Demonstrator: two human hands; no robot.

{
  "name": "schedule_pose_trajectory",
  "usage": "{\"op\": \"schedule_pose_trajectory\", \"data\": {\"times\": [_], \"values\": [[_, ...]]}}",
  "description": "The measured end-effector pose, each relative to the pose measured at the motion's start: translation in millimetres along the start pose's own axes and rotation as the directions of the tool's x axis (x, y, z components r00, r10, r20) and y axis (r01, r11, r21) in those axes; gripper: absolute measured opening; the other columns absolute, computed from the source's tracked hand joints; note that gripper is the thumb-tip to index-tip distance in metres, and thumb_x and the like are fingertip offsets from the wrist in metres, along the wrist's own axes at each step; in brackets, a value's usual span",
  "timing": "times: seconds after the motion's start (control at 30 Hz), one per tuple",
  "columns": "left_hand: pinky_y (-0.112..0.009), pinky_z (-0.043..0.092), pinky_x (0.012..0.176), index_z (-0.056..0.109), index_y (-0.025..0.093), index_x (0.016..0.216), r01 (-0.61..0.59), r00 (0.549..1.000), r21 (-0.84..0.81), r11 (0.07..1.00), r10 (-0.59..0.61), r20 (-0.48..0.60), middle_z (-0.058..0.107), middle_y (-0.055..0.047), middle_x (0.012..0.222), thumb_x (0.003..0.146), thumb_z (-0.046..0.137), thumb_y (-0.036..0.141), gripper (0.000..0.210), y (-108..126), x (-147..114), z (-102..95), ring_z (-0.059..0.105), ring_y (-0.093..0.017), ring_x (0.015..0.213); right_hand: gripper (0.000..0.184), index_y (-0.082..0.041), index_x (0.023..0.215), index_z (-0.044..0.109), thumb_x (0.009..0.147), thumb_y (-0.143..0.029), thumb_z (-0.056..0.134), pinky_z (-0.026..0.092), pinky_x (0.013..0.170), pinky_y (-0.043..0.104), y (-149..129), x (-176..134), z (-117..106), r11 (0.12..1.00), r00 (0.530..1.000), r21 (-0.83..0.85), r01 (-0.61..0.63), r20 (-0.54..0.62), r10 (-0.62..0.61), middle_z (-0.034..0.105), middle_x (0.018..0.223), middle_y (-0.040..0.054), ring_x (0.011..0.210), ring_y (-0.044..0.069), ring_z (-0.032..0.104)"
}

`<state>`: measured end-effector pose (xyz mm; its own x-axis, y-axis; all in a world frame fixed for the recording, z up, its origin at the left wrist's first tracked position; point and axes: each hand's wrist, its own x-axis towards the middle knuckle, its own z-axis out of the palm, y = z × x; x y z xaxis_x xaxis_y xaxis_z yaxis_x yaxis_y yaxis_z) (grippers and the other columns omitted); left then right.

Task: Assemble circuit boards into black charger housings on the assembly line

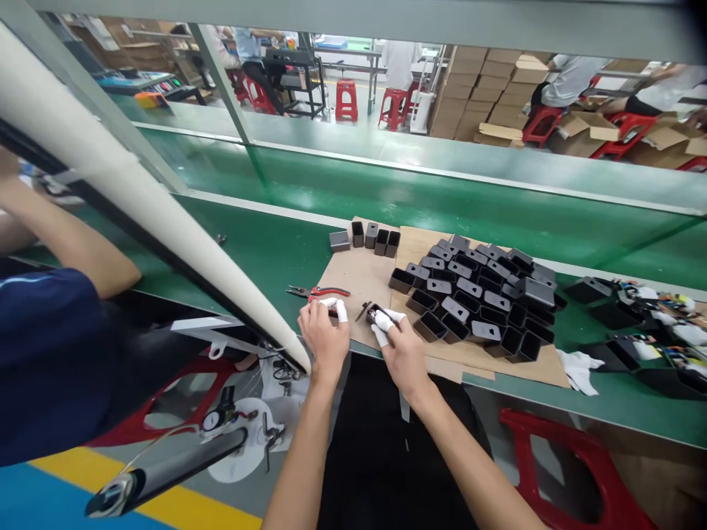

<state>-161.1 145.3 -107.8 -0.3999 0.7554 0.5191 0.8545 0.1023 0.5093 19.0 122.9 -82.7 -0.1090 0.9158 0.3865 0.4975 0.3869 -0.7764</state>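
My left hand [325, 335], with white finger cots, curls over the lower handle of red-handled pliers [331, 291] at the front of the cardboard. The pliers' jaws point left. To its right, my right hand [404, 355], also in white finger cots, grips a small black housing [373, 312]. A thin dark piece shows at the left side of that housing; its exact shape is too small to make out. Many black rectangular housings [468, 288], some with open ends up, crowd the cardboard sheet [361, 274] right of my hands. Several more housings [371, 234] stand behind the pliers.
A white slanted tube [149, 199] crosses the left side, beside a co-worker's arm [71, 228]. Black parts with wires [652, 316] and a white cloth [579, 370] lie on the green bench at right. A red stool [574, 471] stands below; people and cartons are beyond.
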Motion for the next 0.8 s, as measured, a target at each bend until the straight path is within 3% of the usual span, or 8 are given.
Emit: {"op": "schedule_pose_trajectory", "data": {"times": [0.1, 0.23, 0.47, 0.7, 0.8], "values": [[-0.046, 0.044, 0.099, 0.069, 0.021, 0.099, -0.014, 1.0, -0.028, 1.0, 0.014, -0.009, 0.072, -0.013, 0.106, 0.107, 0.058, 0.036, 0.021, 0.1, 0.3, -1.1, 0.058, -0.033, 0.112, 0.028, -0.03, 0.132, 0.075, 0.109, -0.029, 0.059, 0.064, 0.097, 0.043, -4.0, 0.0, 1.1, 1.0, 0.999, -0.019, 0.019, 0.029, -0.018, 0.071, 0.125, 0.011, 0.114, 0.028, 0.075], [-0.047, 0.045, 0.102, 0.068, 0.02, 0.099, -0.029, 1.0, -0.077, 0.997, 0.028, -0.015, 0.071, -0.013, 0.104, 0.107, 0.057, 0.033, 0.019, -2.0, 1.3, 0.3, 0.058, -0.032, 0.11, 0.033, -0.031, 0.14, 0.07, 0.109, -0.026, 0.059, 0.061, 0.107, 0.041, -11.4, 6.3, 2.0, 0.999, 0.999, -0.035, 0.037, -0.033, -0.038, 0.068, 0.135, 0.0106, 0.124, 0.026, 0.072], [-0.048, 0.045, 0.104, 0.067, 0.021, 0.098, -0.023, 1.0, -0.105, 0.994, 0.021, -0.017, 0.07, -0.013, 0.104, 0.107, 0.055, 0.031, 0.019, -4.3, 1.6, 2.7, 0.058, -0.032, 0.111, 0.032, -0.031, 0.137, 0.073, 0.109, -0.027, 0.056, 0.066, 0.093, 0.041, 2.9, 7.9, 14.0, 0.99, 0.997, -0.123, 0.065, 0.057, -0.058, 0.072, 0.125, 0.0116, 0.108, 0.028, 0.077], [-0.048, 0.046, 0.1, 0.069, 0.021, 0.097, -0.016, 0.999, -0.079, 0.997, 0.013, -0.034, 0.072, -0.013, 0.103, 0.106, 0.059, 0.037, 0.02, -2.7, 1.5, 0.1, 0.059, -0.034, 0.112, 0.035, -0.03, 0.141, 0.069, 0.108, -0.027, 0.06, 0.06, 0.112, 0.044, 6.9, 4.3, 14.7, 0.996, 0.997, -0.069, 0.057, -0.044, -0.06, 0.068, 0.141, 0.0117, 0.133, 0.028, 0.07], [-0.048, 0.046, 0.101, 0.069, 0.022, 0.096, -0.022, 0.999, -0.076, 0.997, 0.019, -0.03, 0.073, -0.013, 0.104, 0.106, 0.06, 0.037, 0.02, -1.3, 2.0, -0.5, 0.059, -0.034, 0.112, 0.032, -0.031, 0.137, 0.072, 0.107, -0.026, 0.063, 0.061, 0.11, 0.045, 7.9, 2.4, 15.5, 0.998, 0.996, -0.037, 0.053, -0.07, -0.056, 0.068, 0.142, 0.0113, 0.132, 0.028, 0.071]]}}
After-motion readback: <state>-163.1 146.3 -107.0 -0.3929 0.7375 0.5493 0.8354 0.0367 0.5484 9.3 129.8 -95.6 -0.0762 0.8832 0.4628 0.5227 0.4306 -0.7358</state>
